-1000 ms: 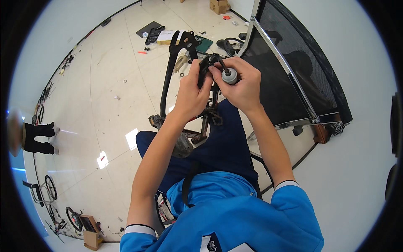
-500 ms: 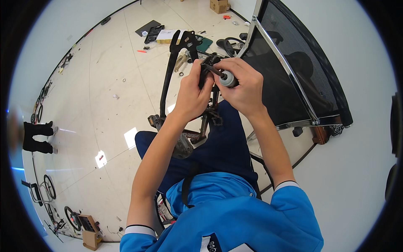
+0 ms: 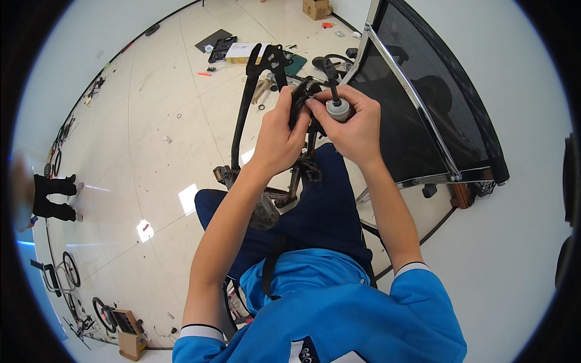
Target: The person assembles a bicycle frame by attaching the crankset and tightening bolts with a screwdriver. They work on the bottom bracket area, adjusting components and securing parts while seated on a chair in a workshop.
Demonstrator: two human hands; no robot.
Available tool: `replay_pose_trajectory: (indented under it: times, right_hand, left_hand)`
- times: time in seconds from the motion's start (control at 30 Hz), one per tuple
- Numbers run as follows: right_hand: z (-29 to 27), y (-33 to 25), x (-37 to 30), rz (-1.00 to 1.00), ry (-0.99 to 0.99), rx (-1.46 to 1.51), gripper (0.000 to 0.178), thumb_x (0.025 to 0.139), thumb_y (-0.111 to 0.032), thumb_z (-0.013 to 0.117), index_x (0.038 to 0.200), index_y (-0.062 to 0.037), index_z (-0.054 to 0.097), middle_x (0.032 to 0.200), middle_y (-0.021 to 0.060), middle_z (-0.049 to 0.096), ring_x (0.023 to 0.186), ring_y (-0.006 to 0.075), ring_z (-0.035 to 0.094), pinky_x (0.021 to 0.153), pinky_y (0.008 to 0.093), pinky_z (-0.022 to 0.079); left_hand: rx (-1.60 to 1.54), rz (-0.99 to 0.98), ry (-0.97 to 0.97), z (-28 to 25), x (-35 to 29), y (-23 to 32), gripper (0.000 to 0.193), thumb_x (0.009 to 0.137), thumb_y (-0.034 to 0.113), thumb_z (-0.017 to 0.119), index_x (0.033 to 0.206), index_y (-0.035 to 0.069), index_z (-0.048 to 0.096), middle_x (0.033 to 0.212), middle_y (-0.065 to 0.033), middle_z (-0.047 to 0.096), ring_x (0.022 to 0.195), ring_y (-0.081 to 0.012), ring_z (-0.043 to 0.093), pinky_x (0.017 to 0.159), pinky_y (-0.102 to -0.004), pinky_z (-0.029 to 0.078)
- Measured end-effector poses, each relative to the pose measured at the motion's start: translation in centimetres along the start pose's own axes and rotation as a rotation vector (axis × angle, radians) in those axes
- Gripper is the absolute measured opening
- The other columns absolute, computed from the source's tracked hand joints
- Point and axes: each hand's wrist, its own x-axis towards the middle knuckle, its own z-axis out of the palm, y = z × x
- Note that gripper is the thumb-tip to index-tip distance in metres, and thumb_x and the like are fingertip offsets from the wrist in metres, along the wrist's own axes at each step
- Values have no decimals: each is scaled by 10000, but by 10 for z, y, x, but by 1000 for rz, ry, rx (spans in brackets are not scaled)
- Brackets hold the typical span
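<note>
A black bicycle frame (image 3: 241,121) with pedals and cranks rests upright against my lap. My left hand (image 3: 279,136) is closed around a dark part at its upper end, the fingers hidden behind it. My right hand (image 3: 356,130) holds a screwdriver-like tool (image 3: 336,106) with a dark shaft and a round grey end, tucked between the fingers and tilted away from the part. My right thumb and fingertip meet at the same dark part, beside the left fingers; any small piece pinched there is too small to make out. One pedal (image 3: 225,175) hangs left of my forearm.
A black mesh chair (image 3: 417,115) with a chrome frame stands close on my right. Ahead on the floor lie a toolbox (image 3: 223,49), a white-and-yellow box (image 3: 242,52) and a cardboard box (image 3: 316,8). Bicycle parts and a wheel (image 3: 104,314) are at the left, where another person's legs (image 3: 55,196) show.
The tool in my right hand has swung from pointing at the dark part to pointing up and away. My right thumb and fingertip now touch the part; the left hand stays nearly still.
</note>
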Motion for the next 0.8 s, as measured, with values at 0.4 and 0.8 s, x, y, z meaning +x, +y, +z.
replay_pose_trajectory:
  times: [0.4, 0.8]
  right_hand:
    - [10, -3, -6, -159, 131, -124, 134, 728, -43, 752, 809, 20, 666, 734, 118, 656, 630, 238, 652, 590, 291, 504]
    - [5, -11, 0, -144, 71, -167, 144, 718, -46, 735, 830, 6, 662, 744, 101, 670, 648, 202, 663, 614, 286, 513]
  left_hand:
    - [20, 18, 1, -1, 0, -1, 189, 936, 75, 532, 1061, 5, 409, 678, -182, 575, 562, -277, 579, 529, -344, 435]
    - [8, 34, -10, 0, 0, -4, 200, 930, 69, 534, 1055, 8, 390, 693, -192, 576, 581, -338, 579, 528, -358, 434]
